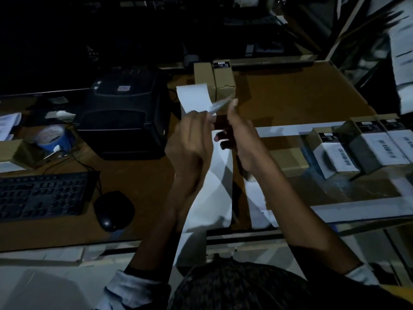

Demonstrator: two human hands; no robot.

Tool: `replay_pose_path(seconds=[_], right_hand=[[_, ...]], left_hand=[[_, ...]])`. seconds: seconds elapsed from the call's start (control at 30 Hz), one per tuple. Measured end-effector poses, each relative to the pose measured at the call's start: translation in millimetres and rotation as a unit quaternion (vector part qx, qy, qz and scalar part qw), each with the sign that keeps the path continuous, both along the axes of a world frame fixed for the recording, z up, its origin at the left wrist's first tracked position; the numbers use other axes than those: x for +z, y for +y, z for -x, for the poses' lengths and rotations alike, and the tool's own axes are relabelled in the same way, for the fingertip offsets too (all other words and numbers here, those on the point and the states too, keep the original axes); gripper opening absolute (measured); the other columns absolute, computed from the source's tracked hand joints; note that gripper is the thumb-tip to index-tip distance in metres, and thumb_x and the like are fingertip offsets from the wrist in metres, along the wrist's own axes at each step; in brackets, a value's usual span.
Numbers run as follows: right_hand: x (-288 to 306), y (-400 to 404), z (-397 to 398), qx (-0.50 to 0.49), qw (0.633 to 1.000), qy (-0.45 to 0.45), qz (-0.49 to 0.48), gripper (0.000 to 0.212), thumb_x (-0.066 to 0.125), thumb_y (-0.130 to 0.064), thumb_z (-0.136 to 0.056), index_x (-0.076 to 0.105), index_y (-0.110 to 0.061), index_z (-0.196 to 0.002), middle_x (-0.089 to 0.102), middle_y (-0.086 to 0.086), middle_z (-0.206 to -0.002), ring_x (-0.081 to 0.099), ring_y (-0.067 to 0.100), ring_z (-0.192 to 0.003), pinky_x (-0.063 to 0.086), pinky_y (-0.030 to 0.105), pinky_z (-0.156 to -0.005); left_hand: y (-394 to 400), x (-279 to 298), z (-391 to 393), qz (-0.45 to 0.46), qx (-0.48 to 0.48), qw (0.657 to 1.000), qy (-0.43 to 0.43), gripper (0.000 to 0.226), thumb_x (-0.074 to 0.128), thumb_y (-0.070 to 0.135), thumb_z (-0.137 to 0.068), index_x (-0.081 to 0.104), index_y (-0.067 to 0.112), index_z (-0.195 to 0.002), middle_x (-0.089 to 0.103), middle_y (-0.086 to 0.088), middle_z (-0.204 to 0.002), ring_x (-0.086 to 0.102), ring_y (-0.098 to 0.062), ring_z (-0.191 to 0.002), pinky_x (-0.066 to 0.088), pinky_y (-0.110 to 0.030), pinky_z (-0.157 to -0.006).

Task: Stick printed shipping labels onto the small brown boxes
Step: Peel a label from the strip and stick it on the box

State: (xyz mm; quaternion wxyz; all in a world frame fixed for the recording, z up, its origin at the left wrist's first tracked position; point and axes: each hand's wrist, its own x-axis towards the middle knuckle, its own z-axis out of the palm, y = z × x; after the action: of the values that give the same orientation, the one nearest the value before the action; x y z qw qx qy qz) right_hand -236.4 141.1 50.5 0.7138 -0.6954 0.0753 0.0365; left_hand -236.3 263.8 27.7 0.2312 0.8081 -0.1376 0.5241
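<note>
Both my hands are raised over the middle of the brown desk. My left hand [190,142] pinches a long white strip of label backing [194,97] whose top end curls up and whose tail hangs down past my wrists. My right hand [241,135] pinches a printed label [220,105] at the strip's edge, partly peeled away. Two small brown boxes [214,80] stand upright behind my hands, one with a dark sticker on top. At the right, several boxes [366,148] carry white barcode labels.
A black label printer [127,117] sits left of my hands. Keyboard [42,193] and mouse [112,209] lie at the near left. A blue tape roll [52,137] and cables are at the far left. Shelving and cartons [335,198] crowd the right.
</note>
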Motion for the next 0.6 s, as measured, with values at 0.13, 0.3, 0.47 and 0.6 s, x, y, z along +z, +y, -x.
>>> replay_pose_path(seconds=[0.13, 0.3, 0.47, 0.6], right_hand=[[3, -20, 6, 0.005, 0.997, 0.029, -0.072, 0.034, 0.062, -0.047, -0.096, 0.075, -0.017, -0.106, 0.076, 0.01, -0.105, 0.071, 0.025, -0.089, 0.055, 0.037, -0.078], [-6, -58, 14, -0.037, 0.989, 0.062, -0.131, 0.011, 0.066, -0.018, -0.095, 0.069, -0.008, -0.096, 0.065, 0.014, -0.089, 0.057, 0.017, -0.059, 0.045, 0.026, -0.053], [-35, -97, 30, -0.047, 0.996, 0.058, -0.04, 0.017, 0.064, -0.019, -0.097, 0.073, -0.012, -0.109, 0.077, 0.005, -0.103, 0.07, 0.014, -0.073, 0.055, 0.029, -0.062], [-59, -117, 53, -0.01, 0.998, 0.056, 0.012, 0.02, 0.068, -0.02, -0.096, 0.074, -0.01, -0.112, 0.077, 0.003, -0.103, 0.074, 0.018, -0.093, 0.062, 0.04, -0.081]], left_hand=[[-29, -20, 13, -0.063, -0.033, 0.997, 0.024, 0.014, 0.063, 0.012, -0.098, 0.074, 0.003, -0.098, 0.074, -0.013, -0.099, 0.071, -0.025, -0.091, 0.058, -0.034, -0.07], [-59, -36, 34, -0.081, -0.071, 0.988, 0.109, 0.028, 0.051, 0.019, -0.103, 0.074, 0.004, -0.108, 0.074, -0.012, -0.108, 0.07, -0.027, -0.099, 0.052, -0.032, -0.088], [-83, -44, 59, -0.015, -0.071, 0.981, 0.18, 0.018, 0.065, 0.017, -0.088, 0.075, 0.011, -0.101, 0.075, -0.009, -0.102, 0.071, -0.027, -0.092, 0.06, -0.036, -0.073], [-95, -37, 61, 0.125, -0.034, 0.967, 0.219, 0.022, 0.072, 0.031, -0.089, 0.071, 0.014, -0.103, 0.07, -0.004, -0.105, 0.065, -0.021, -0.097, 0.051, -0.029, -0.078]])
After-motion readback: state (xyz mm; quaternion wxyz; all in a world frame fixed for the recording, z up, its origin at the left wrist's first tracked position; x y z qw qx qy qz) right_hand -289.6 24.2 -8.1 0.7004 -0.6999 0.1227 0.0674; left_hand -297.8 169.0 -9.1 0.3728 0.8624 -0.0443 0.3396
